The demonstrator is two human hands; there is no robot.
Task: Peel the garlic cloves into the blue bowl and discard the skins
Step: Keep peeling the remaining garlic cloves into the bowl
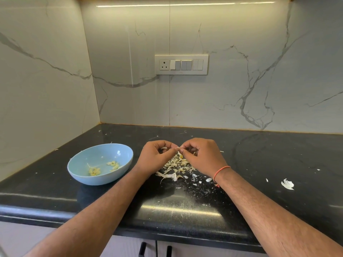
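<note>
A marble-look wall [241, 80] with grey veins fills the upper view, glossy and smooth, meeting a side wall at a corner on the left. Below it runs a polished black counter [278, 164], speckled and rounded at its front edge, with its left and right ends cut off by the frame. Two dark handles [142, 249] show only in part at the bottom edge. Both forearms reach in from below, hiding part of the counter front. A white switch plate [181, 64] sits on the wall above the hands. The shallow, oval blue bowl [78, 169] stands on the counter just left of the hands and holds two small clusters of pale yellow peeled cloves [94, 171]. The left hand [154, 156] and right hand [202, 156] meet fingertip to fingertip above a heap of dry, papery skins [176, 167]; their curled fingers pinch a small white clove [178, 147], mostly hidden, so its state of peeling is unclear. More white bits show inside each palm, hard to make out. A thin orange thread [221, 170] circles the right wrist. A curled white skin scrap [287, 184] lies well apart to the right.
</note>
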